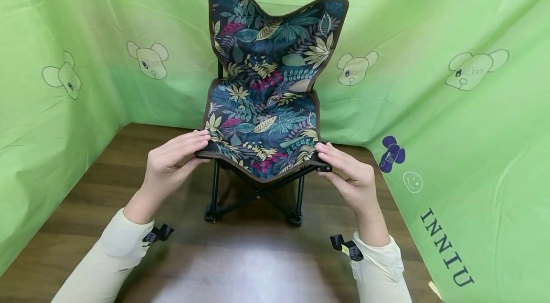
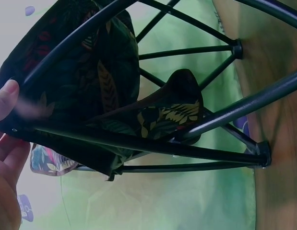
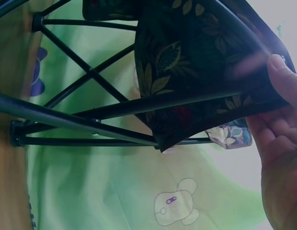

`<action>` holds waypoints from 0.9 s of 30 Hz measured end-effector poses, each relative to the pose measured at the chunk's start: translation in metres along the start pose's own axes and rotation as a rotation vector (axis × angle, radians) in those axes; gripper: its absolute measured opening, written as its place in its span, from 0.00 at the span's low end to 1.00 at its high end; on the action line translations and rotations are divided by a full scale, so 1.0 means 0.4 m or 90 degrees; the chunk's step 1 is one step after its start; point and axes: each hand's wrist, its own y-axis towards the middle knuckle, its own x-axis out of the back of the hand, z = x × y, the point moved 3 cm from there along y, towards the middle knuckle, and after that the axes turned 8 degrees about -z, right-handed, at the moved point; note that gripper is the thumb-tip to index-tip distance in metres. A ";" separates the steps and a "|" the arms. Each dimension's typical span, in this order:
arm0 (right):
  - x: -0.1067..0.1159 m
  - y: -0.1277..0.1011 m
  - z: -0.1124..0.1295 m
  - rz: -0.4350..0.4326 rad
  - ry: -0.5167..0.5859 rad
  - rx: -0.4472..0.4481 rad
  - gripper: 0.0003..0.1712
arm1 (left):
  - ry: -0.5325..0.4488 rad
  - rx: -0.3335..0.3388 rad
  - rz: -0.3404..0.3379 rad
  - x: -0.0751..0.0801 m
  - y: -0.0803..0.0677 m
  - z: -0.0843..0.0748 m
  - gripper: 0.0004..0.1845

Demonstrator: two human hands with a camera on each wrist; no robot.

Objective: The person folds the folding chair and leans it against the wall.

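Note:
A small folding camp chair with dark leaf-print fabric stands upright on the wooden table. My left hand pinches the seat's front left corner, fingers on top and thumb under. My right hand pinches the front right corner the same way. The left wrist view looks up at the black frame tubes and the seat's underside, with my left hand's fingers at the corner. In the right wrist view the crossed tubes and the fabric's underside show, my right hand's fingers at the edge.
Green cloth with bear prints walls in the table at the back and on both sides, close behind the chair. The chair's black feet rest on the wood. Bare tabletop lies between my forearms.

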 end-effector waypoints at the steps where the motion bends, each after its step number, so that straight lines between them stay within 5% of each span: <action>1: -0.002 0.003 0.002 -0.002 -0.005 -0.001 0.19 | 0.001 0.002 -0.005 -0.001 0.001 -0.002 0.15; 12: -0.011 0.012 0.005 -0.022 -0.076 -0.001 0.20 | 0.004 0.005 -0.025 -0.010 0.019 -0.011 0.15; 27: -0.033 0.045 0.028 -0.029 -0.089 0.004 0.21 | -0.011 0.016 -0.019 -0.013 0.052 -0.022 0.19</action>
